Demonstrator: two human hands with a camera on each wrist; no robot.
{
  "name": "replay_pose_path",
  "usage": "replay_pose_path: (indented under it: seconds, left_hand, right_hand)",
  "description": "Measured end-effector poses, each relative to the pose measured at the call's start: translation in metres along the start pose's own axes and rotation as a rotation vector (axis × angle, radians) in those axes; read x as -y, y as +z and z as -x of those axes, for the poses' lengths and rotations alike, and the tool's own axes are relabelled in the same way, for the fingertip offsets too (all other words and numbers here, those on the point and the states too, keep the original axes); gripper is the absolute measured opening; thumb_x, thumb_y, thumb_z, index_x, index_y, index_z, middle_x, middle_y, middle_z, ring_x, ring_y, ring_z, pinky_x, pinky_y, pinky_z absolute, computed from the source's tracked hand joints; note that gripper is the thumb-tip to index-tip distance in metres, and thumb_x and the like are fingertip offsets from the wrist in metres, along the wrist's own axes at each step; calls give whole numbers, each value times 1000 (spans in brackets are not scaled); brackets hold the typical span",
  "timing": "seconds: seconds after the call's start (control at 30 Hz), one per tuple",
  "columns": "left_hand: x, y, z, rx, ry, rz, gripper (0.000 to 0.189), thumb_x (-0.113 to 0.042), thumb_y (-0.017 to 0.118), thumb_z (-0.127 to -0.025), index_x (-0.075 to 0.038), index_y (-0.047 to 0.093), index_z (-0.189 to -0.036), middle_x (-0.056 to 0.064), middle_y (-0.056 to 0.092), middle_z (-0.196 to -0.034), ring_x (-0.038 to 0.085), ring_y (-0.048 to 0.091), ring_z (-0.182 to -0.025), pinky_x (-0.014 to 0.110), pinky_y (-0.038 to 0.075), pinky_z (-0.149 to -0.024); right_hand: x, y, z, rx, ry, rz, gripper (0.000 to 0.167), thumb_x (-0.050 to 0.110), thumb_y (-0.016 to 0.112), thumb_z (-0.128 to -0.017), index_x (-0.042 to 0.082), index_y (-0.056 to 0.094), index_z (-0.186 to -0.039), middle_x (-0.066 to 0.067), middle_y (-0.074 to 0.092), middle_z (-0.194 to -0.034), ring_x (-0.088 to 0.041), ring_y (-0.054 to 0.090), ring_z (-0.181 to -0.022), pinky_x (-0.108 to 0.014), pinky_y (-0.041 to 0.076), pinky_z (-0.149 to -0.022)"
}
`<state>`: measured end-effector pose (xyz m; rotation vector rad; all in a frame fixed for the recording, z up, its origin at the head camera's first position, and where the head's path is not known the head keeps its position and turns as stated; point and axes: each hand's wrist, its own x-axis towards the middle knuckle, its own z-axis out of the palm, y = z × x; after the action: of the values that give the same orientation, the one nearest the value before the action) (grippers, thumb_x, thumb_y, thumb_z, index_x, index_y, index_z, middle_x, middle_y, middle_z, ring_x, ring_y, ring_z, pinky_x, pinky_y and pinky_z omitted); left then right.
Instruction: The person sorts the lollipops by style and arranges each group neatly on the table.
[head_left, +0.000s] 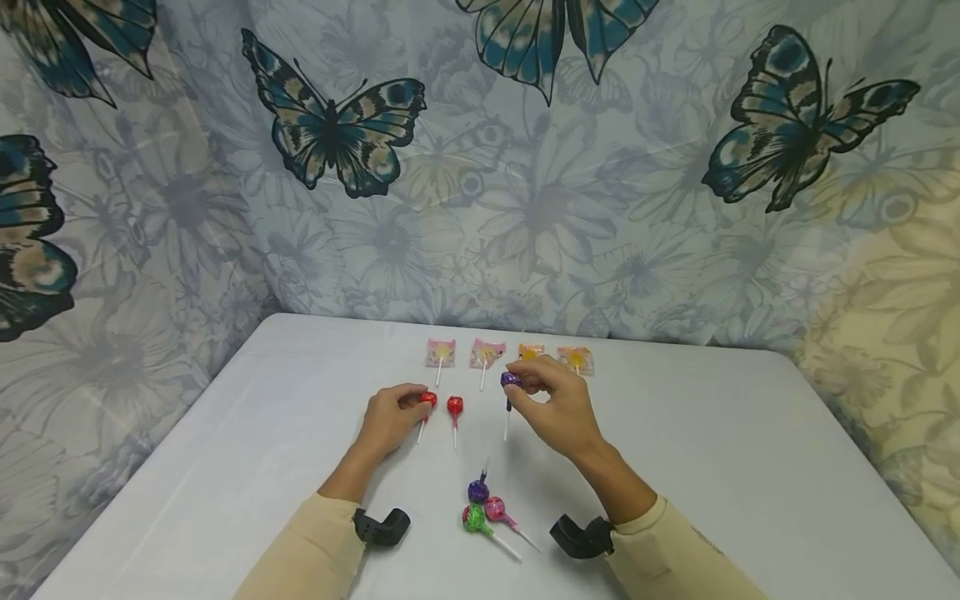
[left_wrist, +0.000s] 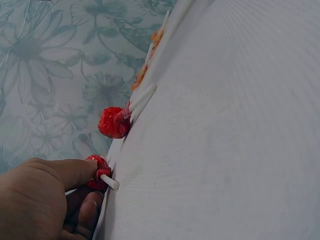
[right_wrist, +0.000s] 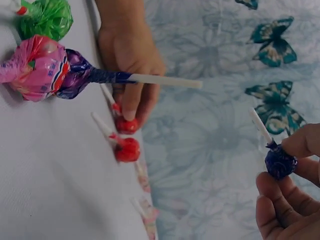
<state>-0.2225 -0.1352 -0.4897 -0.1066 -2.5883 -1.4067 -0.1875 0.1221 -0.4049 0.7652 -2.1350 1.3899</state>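
My left hand (head_left: pixel 392 419) pinches the head of a red lollipop (left_wrist: pixel 102 176) between thumb and fingers, its white stick pointing toward me. Just to its right lies a second red lollipop (head_left: pixel 454 407), apart from the hand. My right hand (head_left: pixel 558 406) holds a purple lollipop (right_wrist: pixel 280 162) by its wrapped head, the stick hanging down in the head view. Closer to me, a green lollipop (head_left: pixel 474 517), a pink lollipop (head_left: pixel 496 508) and another purple lollipop (head_left: pixel 477 491) sit in a cluster, heads together.
Along the far side of the white table (head_left: pixel 300 400) lies a row of flat lollipops in clear wrappers, two pinkish (head_left: pixel 441 352) and two orange (head_left: pixel 576 359); the right hand partly covers one orange one. Butterfly-patterned cloth (head_left: pixel 540 208) stands behind the table.
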Motion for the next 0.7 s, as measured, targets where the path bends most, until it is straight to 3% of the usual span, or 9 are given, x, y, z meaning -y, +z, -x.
replay_pose_path:
  seconds: [0.27,0.4,0.7]
  left_hand:
    - [1,0,0,10,2,7,23,-8,75,-82,-6,74,-106,-2,62,-78,14,55,-70,29,47,-63]
    - [1,0,0,7,-1,0,23,-9,75,-83,-6,74,-106,-2,62,-78,14,55,-70,29,47,-63]
    - [0,0,0,13,-4,-6,23,-9,75,-83,-5,73,-106,-2,63,-79,13,55,-70,30,47,-64]
  right_hand:
    - [-14,11,-3,39,133,12,21,-1,73,-83,4,72,-103,-5,66,-98,-17,65,-80,-37,54,-71]
    - [-22,18,-3,52,170,41,21,3,73,-83,3,72,-104,-5,65,-98,-18,65,-80,-39,54,-68]
    - [-39,33,-2,88,253,47,21,3,74,-82,3,72,-103,-5,69,-96,-17,64,-76,-31,53,-67]
